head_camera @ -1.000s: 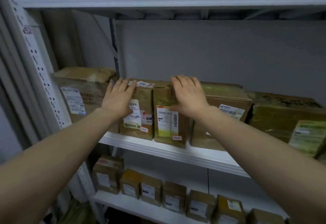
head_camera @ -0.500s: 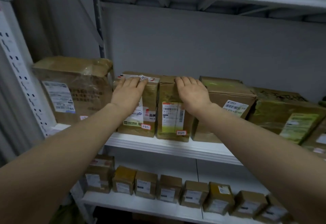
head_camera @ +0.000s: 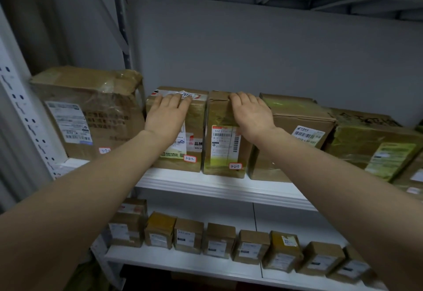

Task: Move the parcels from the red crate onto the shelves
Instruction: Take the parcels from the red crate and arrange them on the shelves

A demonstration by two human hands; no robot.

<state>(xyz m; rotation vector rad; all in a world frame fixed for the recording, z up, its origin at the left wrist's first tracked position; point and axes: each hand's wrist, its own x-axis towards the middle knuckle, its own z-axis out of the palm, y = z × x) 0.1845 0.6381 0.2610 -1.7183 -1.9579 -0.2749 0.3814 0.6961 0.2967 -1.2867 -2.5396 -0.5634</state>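
Note:
Two brown cardboard parcels stand upright side by side on the middle white shelf point(head_camera: 219, 190). My left hand point(head_camera: 168, 116) lies flat with straight fingers on the front of the parcel tagged 3-2-2 point(head_camera: 194, 130), fingertips at its top edge. My right hand point(head_camera: 249, 114) presses flat on the parcel tagged 3-2-3 point(head_camera: 219, 148), fingers reaching over its top front edge. The red crate is not in view.
A large taped box point(head_camera: 91, 112) stands left of the two parcels. More brown boxes point(head_camera: 302, 125) and a green-taped one point(head_camera: 375, 144) fill the shelf to the right. Several small parcels point(head_camera: 219, 240) line the lower shelf. A perforated white upright point(head_camera: 25, 116) stands at left.
The view has drifted closer and slightly right. Both hands stay flat on the same two parcels, which have slid a little deeper and stand flush with each other.

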